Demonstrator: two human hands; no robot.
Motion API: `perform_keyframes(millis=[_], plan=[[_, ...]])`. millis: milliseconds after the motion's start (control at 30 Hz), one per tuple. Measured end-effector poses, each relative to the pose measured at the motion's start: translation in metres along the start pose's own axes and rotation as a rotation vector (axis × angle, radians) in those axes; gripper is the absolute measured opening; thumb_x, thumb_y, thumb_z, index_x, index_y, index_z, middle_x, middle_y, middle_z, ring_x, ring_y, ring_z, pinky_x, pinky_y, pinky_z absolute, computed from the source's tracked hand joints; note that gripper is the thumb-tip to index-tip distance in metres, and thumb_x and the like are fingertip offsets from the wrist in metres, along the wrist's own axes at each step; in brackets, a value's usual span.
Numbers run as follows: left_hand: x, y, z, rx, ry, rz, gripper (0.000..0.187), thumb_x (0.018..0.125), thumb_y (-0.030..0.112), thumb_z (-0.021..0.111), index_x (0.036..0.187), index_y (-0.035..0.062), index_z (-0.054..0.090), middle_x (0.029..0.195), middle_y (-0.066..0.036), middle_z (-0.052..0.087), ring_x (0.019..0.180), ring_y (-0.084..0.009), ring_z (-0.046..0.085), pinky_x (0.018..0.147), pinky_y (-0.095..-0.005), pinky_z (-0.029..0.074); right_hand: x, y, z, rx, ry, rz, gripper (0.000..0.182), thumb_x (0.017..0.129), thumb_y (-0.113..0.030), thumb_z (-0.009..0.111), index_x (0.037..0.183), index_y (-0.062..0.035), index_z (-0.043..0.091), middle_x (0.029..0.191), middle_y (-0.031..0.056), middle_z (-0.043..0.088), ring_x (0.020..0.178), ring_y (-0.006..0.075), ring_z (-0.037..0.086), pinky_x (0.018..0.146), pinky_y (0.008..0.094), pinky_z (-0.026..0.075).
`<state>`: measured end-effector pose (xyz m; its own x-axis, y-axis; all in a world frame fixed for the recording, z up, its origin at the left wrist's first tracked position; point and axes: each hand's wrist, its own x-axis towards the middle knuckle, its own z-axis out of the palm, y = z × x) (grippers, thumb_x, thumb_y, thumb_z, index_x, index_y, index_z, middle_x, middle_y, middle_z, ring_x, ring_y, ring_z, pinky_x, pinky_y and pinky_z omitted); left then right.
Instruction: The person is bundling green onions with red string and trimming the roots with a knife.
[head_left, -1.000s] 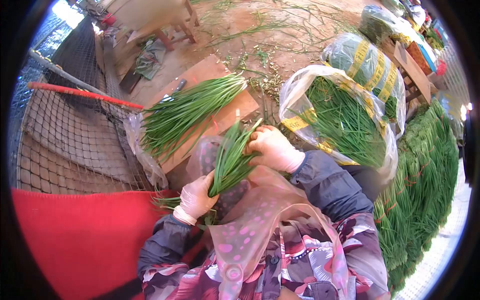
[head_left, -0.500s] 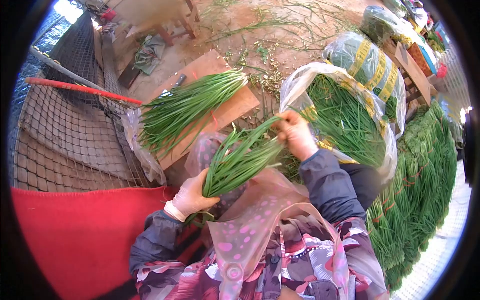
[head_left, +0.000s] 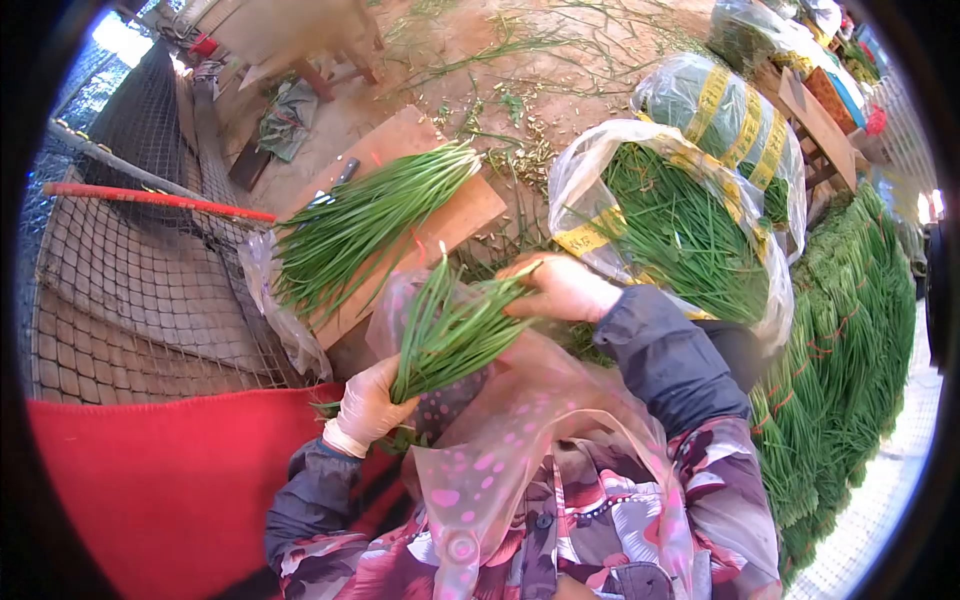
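Observation:
A loose bunch of green chives (head_left: 455,335) slants across my lap, above a translucent pink-dotted apron (head_left: 490,460). My left hand (head_left: 368,405), in a thin clear glove, is wrapped round its lower left end. At the other end my right hand (head_left: 568,288), also gloved, has its fingers closed on the stalks. A few leaves stick up between the two hands. Beyond them, a larger pile of chives (head_left: 385,220) lies on a wooden board (head_left: 472,212), with a knife (head_left: 347,170) partly hidden at its far edge.
An open plastic bag (head_left: 580,170) of chives stands to the right, with a taped full bag (head_left: 720,115) behind it. Banded bunches (head_left: 835,350) are stacked along the right side. Red cloth (head_left: 160,480) and netting (head_left: 130,300) lie to the left. Scraps litter the floor.
My right hand has moved left and down, closer to my left hand. The bunch's leaves have shifted, and some now point upward. The view has moved slightly.

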<state>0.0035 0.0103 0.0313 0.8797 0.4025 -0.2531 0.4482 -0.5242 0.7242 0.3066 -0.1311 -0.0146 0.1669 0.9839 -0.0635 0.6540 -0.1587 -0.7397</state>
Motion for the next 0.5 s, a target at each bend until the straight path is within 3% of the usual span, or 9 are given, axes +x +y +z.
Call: perform_keyframes(millis=[33, 100, 167, 233, 300, 333, 400, 433, 500], plan=[[0.001, 0.002, -0.001, 0.000, 0.005, 0.000, 0.052, 0.076, 0.001, 0.069, 0.126, 0.0030, 0.056, 0.100, -0.007, 0.068, 0.092, -0.0078, 0.059, 0.084, -0.0263, 0.048, 0.008, 0.001, 0.004, 0.265, -0.162, 0.085, 0.034, 0.084, -0.030, 0.068, 0.104, -0.0019, 0.070, 0.098, 0.0162, 0.069, 0.094, 0.0250, 0.065, 0.086, 0.0345, 0.049], [-0.002, 0.006, -0.004, 0.019, 0.081, 0.050, 0.054, 0.072, 0.003, 0.069, 0.125, 0.0071, 0.057, 0.101, -0.018, 0.066, 0.090, -0.0316, 0.066, 0.080, -0.0336, 0.051, 0.004, 0.004, 0.009, 0.707, -0.070, 0.133, 0.026, 0.086, -0.018, 0.063, 0.106, -0.0041, 0.070, 0.096, 0.0094, 0.071, 0.089, 0.0146, 0.064, 0.086, 0.0288, 0.048], [-0.004, -0.002, -0.002, 0.041, 0.059, 0.068, 0.055, 0.073, 0.003, 0.070, 0.126, 0.0068, 0.056, 0.100, -0.016, 0.067, 0.086, -0.0273, 0.067, 0.077, -0.0324, 0.052, 0.000, -0.004, 0.005, 0.771, -0.095, 0.246, 0.024, 0.088, -0.016, 0.060, 0.106, -0.0020, 0.068, 0.090, 0.0074, 0.071, 0.085, 0.0145, 0.065, 0.085, 0.0288, 0.049], [-0.003, -0.004, -0.001, 0.058, 0.036, 0.106, 0.056, 0.074, 0.002, 0.070, 0.128, 0.0066, 0.055, 0.098, -0.013, 0.068, 0.082, -0.0229, 0.067, 0.074, -0.0311, 0.052, -0.003, 0.017, 0.004, 1.019, 0.147, 0.219, 0.022, 0.090, -0.014, 0.061, 0.108, -0.0014, 0.063, 0.088, 0.0050, 0.070, 0.076, 0.0149, 0.064, 0.085, 0.0324, 0.051], [-0.004, -0.002, -0.002, -0.451, -0.116, -0.187, 0.062, 0.075, 0.000, 0.071, 0.133, 0.0021, 0.049, 0.115, -0.004, 0.063, 0.102, -0.0084, 0.056, 0.091, -0.0258, 0.045, -0.014, 0.029, -0.014, 1.506, 0.357, 0.079, 0.032, 0.088, -0.023, 0.066, 0.112, -0.0018, 0.059, 0.070, -0.0023, 0.058, 0.068, 0.0131, 0.061, 0.072, 0.0400, 0.056], [-0.005, -0.004, -0.001, -0.612, -0.140, -0.236, 0.066, 0.074, -0.003, 0.071, 0.135, 0.0024, 0.046, 0.121, -0.002, 0.060, 0.107, -0.0092, 0.054, 0.095, -0.0269, 0.043, -0.024, 0.047, -0.021, 1.578, 0.445, -0.083, 0.038, 0.088, -0.026, 0.068, 0.115, -0.0025, 0.057, 0.067, -0.0051, 0.053, 0.064, 0.0102, 0.058, 0.071, 0.0381, 0.056], [-0.006, -0.007, 0.001, -0.736, -0.128, -0.268, 0.064, 0.074, -0.004, 0.071, 0.133, 0.0033, 0.048, 0.116, -0.003, 0.061, 0.103, -0.0102, 0.056, 0.092, -0.0273, 0.045, -0.045, 0.077, -0.038, 1.505, 0.679, 0.071, 0.038, 0.087, -0.028, 0.069, 0.115, -0.0036, 0.058, 0.067, -0.0073, 0.050, 0.059, 0.0086, 0.051, 0.063, 0.0300, 0.049], [-0.006, -0.008, 0.002, -0.862, -0.116, -0.299, 0.063, 0.073, -0.004, 0.071, 0.132, 0.0042, 0.049, 0.112, -0.004, 0.063, 0.100, -0.0112, 0.058, 0.089, -0.0277, 0.046, -0.060, 0.089, -0.038, 1.522, 0.687, 0.019, 0.038, 0.085, -0.026, 0.069, 0.112, -0.0006, 0.060, 0.078, 0.0005, 0.063, 0.070, 0.0139, 0.061, 0.070, 0.0359, 0.055], [-0.007, -0.009, 0.000, -0.905, -0.126, -0.335, 0.061, 0.073, -0.005, 0.072, 0.130, 0.0047, 0.051, 0.107, -0.004, 0.064, 0.094, -0.0116, 0.060, 0.084, -0.0269, 0.047, -0.081, 0.111, -0.041, 0.648, 0.220, 0.571, 0.048, 0.082, -0.029, 0.068, 0.118, 0.0021, 0.058, 0.093, 0.0056, 0.068, 0.083, 0.0191, 0.065, 0.078, 0.0349, 0.053]])
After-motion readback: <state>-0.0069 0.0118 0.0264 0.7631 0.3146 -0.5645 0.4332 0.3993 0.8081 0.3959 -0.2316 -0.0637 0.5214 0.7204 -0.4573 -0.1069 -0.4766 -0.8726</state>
